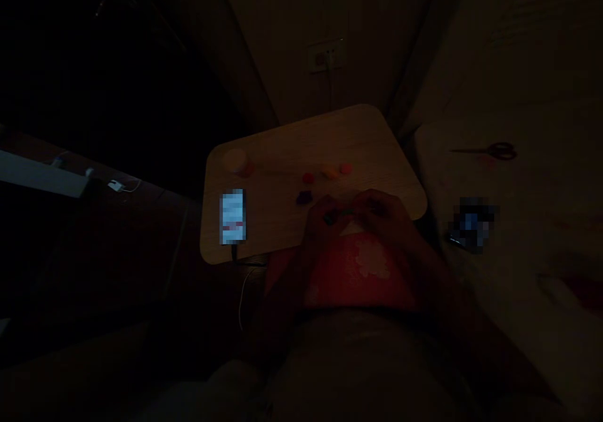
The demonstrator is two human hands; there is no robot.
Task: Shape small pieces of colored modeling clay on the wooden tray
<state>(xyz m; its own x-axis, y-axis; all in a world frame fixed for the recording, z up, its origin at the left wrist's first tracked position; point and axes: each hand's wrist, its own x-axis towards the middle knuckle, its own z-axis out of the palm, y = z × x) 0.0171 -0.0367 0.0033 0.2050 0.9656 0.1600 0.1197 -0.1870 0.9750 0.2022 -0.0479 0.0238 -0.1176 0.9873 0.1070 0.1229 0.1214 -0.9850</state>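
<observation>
The picture is very dark. Close together over the near edge of a small wooden table (pixel 282 139), my left hand (pixel 321 213) and my right hand (pixel 382 207) are both closed, fingers curled inward. A thin greenish piece (pixel 347 211) shows faintly between their fingertips; its kind cannot be made out. Just beyond the hands lie small coloured lumps: a dark blue or purple one (pixel 304 197), a red one (pixel 308 178), a yellow-orange one (pixel 330 173) and a pinkish one (pixel 345 168). Under my wrists is a red surface (pixel 330 277) with a pale patch.
A lit phone (pixel 232 216) lies at the table's left, with a cable below it. Behind it stands a round pale container (pixel 237 161). On the pale surface to the right are scissors (pixel 490 151) and a blurred dark device (pixel 471 224). A wall socket (pixel 326 56) holds a plug.
</observation>
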